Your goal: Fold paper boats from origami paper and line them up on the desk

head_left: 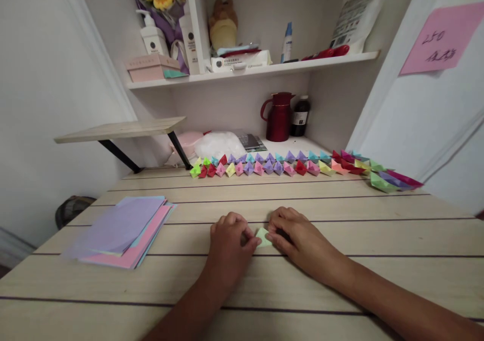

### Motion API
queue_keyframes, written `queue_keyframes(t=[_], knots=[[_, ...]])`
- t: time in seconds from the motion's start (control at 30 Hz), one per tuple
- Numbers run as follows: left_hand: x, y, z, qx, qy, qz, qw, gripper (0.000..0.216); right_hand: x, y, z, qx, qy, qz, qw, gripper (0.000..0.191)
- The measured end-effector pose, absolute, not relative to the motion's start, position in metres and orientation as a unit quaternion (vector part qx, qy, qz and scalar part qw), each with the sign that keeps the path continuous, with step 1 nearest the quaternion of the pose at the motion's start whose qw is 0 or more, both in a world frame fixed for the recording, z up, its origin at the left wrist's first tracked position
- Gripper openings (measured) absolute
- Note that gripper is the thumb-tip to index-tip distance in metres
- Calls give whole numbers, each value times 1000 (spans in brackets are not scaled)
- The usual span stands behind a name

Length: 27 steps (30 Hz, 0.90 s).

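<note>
My 2 hands meet on the wooden table (340,275). My left hand (229,240) is curled, fingertips pinching the near edge of a small pale green folded paper (262,236); my right hand (295,235) presses down on its other side, fingers bent over it. The paper lies flat on the table between them. To my left sits a stack of paper sheets (121,230), purple on top, pink beneath. Farther back, a row of folded paper boats (287,167) in many colours runs across the table. Behind it stand a red jug (279,117) and a dark bottle (300,117), under a cluttered shelf (264,69).
</note>
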State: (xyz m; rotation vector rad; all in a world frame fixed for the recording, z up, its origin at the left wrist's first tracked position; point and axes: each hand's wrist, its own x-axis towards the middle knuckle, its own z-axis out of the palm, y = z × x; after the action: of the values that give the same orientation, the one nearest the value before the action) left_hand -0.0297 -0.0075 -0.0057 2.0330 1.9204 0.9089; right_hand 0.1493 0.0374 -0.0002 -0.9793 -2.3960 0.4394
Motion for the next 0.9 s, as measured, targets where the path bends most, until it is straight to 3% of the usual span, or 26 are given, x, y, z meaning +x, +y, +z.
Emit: queue_keyframes(t=[0.53, 0.73, 0.9], knots=[[-25, -14, -7, 697, 666, 263, 26, 13, 153, 45, -7, -329, -888, 171, 271, 18], [-28, -13, -6, 727, 624, 281, 55, 35, 156, 47, -9, -307, -899, 154, 272, 25], [-33, -11, -6, 746, 602, 277, 69, 32, 159, 45, -4, -302, -910, 150, 243, 21]])
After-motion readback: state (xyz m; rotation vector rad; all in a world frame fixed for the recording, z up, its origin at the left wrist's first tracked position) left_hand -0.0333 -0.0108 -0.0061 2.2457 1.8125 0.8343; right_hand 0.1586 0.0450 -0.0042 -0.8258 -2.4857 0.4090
